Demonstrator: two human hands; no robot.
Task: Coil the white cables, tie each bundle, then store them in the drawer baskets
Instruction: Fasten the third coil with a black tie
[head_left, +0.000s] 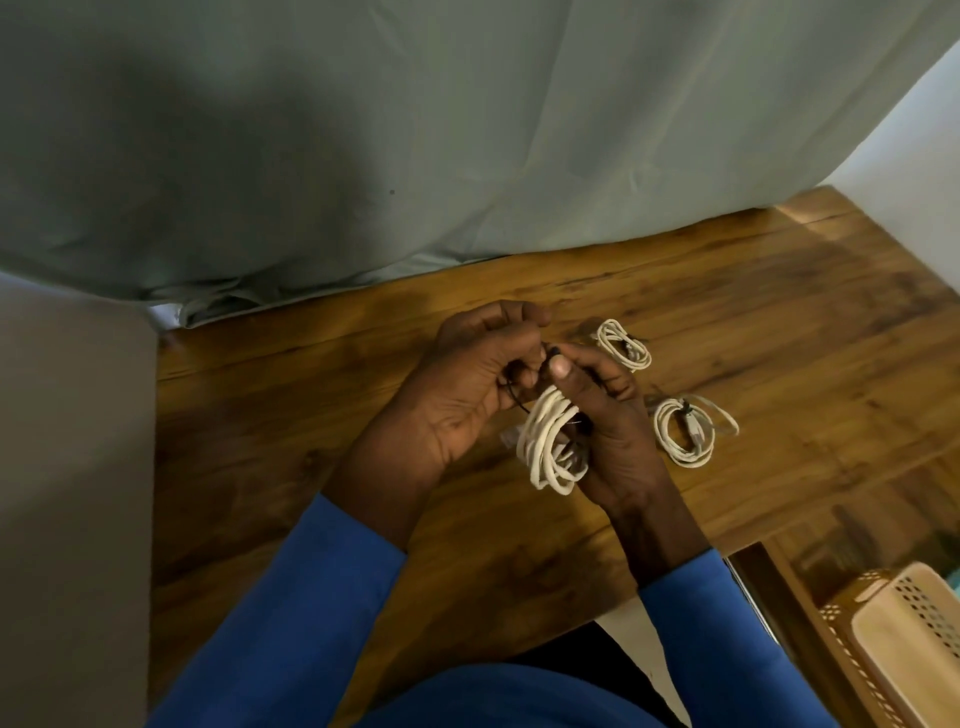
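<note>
Left hand (478, 384), fingers curled, pinches what looks like a thin dark tie (517, 402). Coiled white cables, three: held coil (550, 447), long axis pointing away from the person, gripped by right hand (610, 436) above wooden table (311, 415); far coil (623, 345) and near coil (683, 431) lie rightward. Basket (904, 639), one.

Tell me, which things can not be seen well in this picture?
- Head view: the black tie is mostly hidden by the left hand and right hand on the held coil; knot unclear.
- Head view: the basket is cut off by the right and bottom edges.
- Head view: plugs of the far coil and near coil are blurred.
</note>
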